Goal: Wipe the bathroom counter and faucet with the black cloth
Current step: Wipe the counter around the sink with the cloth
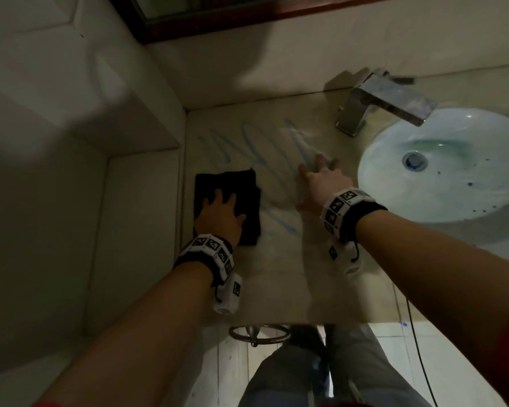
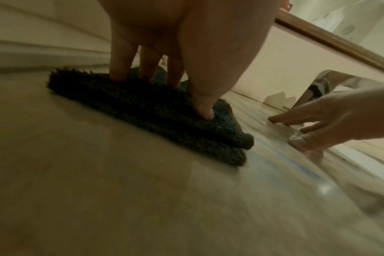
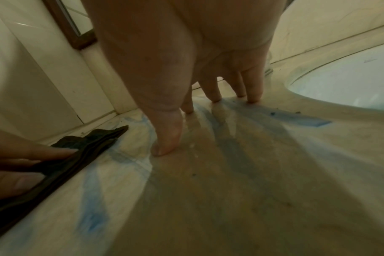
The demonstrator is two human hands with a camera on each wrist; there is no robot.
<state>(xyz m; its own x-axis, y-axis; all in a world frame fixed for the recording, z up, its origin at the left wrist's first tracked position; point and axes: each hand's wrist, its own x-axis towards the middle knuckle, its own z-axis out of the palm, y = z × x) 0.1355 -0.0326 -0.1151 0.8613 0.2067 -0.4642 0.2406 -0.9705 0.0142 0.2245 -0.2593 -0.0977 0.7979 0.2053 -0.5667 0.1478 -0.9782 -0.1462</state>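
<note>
A folded black cloth [image 1: 227,188] [image 2: 143,107] [image 3: 77,150] lies on the beige counter [image 1: 276,274] near its left edge. My left hand [image 1: 222,214] [image 2: 164,83] presses flat on the cloth with straight, spread fingers. My right hand [image 1: 321,177] [image 3: 208,104] [image 2: 331,119] rests spread on the bare counter to the right of the cloth, fingertips down on blue scribble marks [image 1: 265,148] [image 3: 92,221]. A square chrome faucet [image 1: 379,104] stands at the back, its spout over the white basin [image 1: 453,168].
A tiled side wall [image 1: 71,142] rises just left of the cloth. A wood-framed mirror [image 1: 218,13] hangs above the back wall. The basin [image 3: 351,83] holds dark specks and a blue-ringed drain [image 1: 414,160]. A metal towel ring [image 1: 257,333] hangs below the counter's front edge.
</note>
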